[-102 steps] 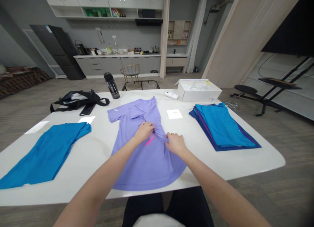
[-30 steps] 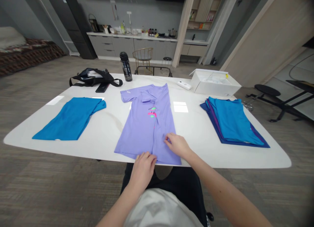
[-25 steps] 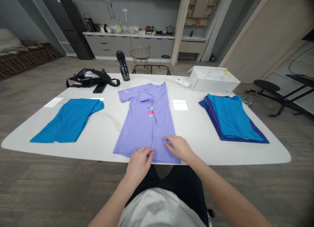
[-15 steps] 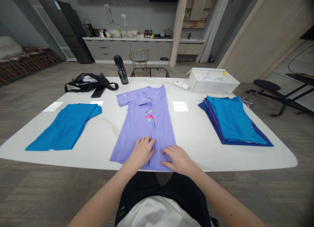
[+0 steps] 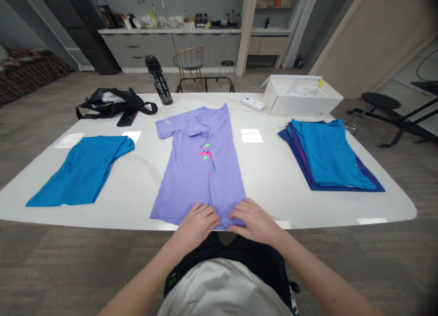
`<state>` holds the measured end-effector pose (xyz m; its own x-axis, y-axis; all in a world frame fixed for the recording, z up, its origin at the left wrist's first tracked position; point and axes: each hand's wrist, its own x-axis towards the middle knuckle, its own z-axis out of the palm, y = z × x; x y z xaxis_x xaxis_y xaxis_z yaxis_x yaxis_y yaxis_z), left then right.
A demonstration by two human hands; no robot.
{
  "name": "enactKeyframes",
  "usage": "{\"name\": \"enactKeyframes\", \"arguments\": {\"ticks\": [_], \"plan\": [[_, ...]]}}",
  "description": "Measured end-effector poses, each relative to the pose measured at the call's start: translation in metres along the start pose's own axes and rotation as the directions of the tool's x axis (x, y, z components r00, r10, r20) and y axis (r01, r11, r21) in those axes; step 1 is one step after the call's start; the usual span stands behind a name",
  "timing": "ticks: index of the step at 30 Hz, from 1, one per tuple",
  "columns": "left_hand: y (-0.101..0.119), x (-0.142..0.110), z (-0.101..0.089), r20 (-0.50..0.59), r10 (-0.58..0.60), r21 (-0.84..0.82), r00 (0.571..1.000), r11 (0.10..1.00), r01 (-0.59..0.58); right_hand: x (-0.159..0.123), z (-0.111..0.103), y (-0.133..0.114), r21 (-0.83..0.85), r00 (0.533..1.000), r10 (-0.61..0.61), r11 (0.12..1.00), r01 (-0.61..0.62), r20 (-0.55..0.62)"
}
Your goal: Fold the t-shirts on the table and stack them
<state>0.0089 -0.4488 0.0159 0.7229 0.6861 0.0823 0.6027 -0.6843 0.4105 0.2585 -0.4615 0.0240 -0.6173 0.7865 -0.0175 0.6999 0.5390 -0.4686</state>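
A lilac T-shirt (image 5: 201, 170) lies lengthwise on the white table (image 5: 270, 174), its right side folded over so one short sleeve shows at the far left. A small pink and green print sits near its middle. My left hand (image 5: 196, 225) and my right hand (image 5: 251, 220) rest side by side on the shirt's bottom hem at the table's near edge. The fingers of both hands are curled and pinch the hem.
A folded blue shirt (image 5: 80, 170) lies at the left. A stack of folded blue and purple shirts (image 5: 328, 154) lies at the right. At the back are a black bag (image 5: 111, 102), a dark bottle (image 5: 159, 81), a white remote (image 5: 253, 104) and an open white box (image 5: 301, 97).
Both hands slid down the lilac shirt from its middle to the bottom hem. The shirt now lies smoother and straighter. The camera tilted down a little.
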Motion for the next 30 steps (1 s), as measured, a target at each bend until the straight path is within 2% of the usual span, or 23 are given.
{"name": "enactKeyframes", "arguments": {"ticks": [3, 5, 8, 10, 16, 18, 21, 24, 27, 30], "plan": [[0.004, -0.005, 0.007, -0.162, -0.045, -0.078, 0.986, 0.996, 0.033, -0.008, 0.004, -0.008, -0.046, 0.998, 0.039, 0.998, -0.041, -0.050], [0.008, -0.010, 0.015, -0.275, -0.102, -0.147, 0.956, 0.987, 0.063, -0.013, 0.012, -0.012, -0.096, 0.985, 0.110, 0.988, -0.123, -0.130], [0.015, -0.017, 0.026, -0.382, -0.182, -0.184, 0.906, 0.976, 0.118, -0.021, 0.028, -0.014, -0.103, 0.939, 0.216, 0.963, -0.250, -0.268], [0.019, -0.022, 0.031, -0.416, -0.212, -0.165, 0.885, 0.974, 0.156, -0.029, 0.038, -0.015, -0.075, 0.909, 0.244, 0.956, -0.284, -0.339], [0.025, -0.033, 0.032, -0.432, -0.242, -0.143, 0.869, 0.970, 0.199, -0.051, 0.046, -0.019, 0.064, 0.833, 0.268, 0.960, -0.271, -0.484], [0.028, -0.034, 0.030, -0.468, -0.275, -0.201, 0.840, 0.959, 0.202, -0.054, 0.045, -0.020, 0.114, 0.799, 0.296, 0.954, -0.279, -0.523], [0.032, -0.032, 0.026, -0.510, -0.385, -0.360, 0.770, 0.908, 0.216, -0.057, 0.043, -0.021, 0.150, 0.764, 0.324, 0.945, -0.292, -0.558], [0.032, -0.029, 0.024, -0.467, -0.508, -0.513, 0.723, 0.822, 0.247, -0.056, 0.043, -0.022, 0.128, 0.772, 0.322, 0.944, -0.303, -0.549], [0.029, -0.025, 0.026, -0.395, -0.578, -0.594, 0.714, 0.753, 0.281, -0.054, 0.044, -0.024, 0.112, 0.791, 0.355, 0.931, -0.347, -0.499], [0.029, -0.019, 0.030, -0.345, -0.620, -0.694, 0.705, 0.674, 0.253, -0.046, 0.046, -0.028, 0.091, 0.794, 0.358, 0.928, -0.362, -0.492]]}}
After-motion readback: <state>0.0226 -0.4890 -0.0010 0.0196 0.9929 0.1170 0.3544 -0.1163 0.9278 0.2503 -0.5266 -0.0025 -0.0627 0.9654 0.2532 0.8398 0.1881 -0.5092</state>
